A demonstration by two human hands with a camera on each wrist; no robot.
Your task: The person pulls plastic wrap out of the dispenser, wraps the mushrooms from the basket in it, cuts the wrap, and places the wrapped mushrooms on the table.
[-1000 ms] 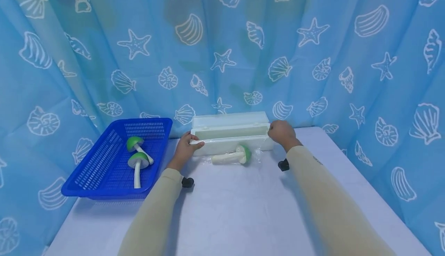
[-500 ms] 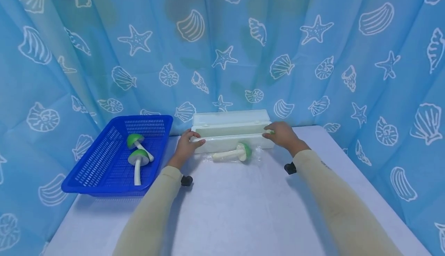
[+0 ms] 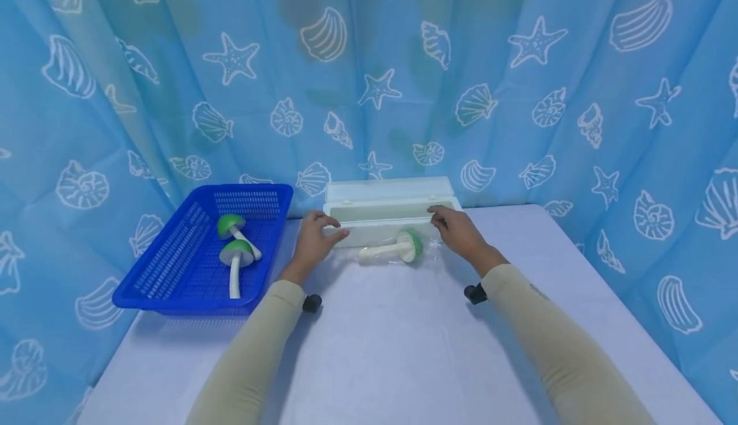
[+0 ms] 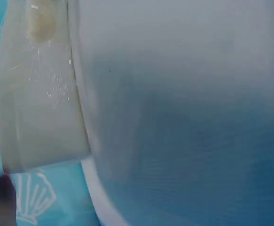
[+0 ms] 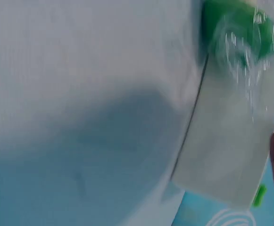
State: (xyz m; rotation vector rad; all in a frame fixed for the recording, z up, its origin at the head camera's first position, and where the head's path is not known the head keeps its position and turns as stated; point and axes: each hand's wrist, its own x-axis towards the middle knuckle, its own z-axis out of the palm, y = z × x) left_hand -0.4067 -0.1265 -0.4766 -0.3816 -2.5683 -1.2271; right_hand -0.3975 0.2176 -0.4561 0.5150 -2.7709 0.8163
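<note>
A long white box (image 3: 371, 233) stands at the back of the table, its lid (image 3: 389, 188) raised behind it. Along its front lies a toy mushroom (image 3: 410, 246) with a green cap, under clear plastic (image 5: 236, 52). My left hand (image 3: 314, 243) is at the box's left front corner, thumb and index finger spread apart; in the left wrist view its fingertips (image 4: 5, 188) show beside that corner. Near the right end, my right hand (image 3: 458, 229) has its fingers at the front rim, index finger extended over the opening. A small green clip (image 5: 259, 195) shows at the box's right end.
A blue perforated basket (image 3: 167, 306) stands at the left, holding two more green-capped mushrooms, one behind (image 3: 232, 225) and one in front (image 3: 236, 257). A white cloth covers the table (image 3: 392, 348). Behind hangs a blue curtain (image 3: 357, 143) with white shell patterns.
My right hand has moved from the box's right end leftward along its front rim, its fingers loosening. The left hand stays at the left corner, its grip looser. The lid remains raised.
</note>
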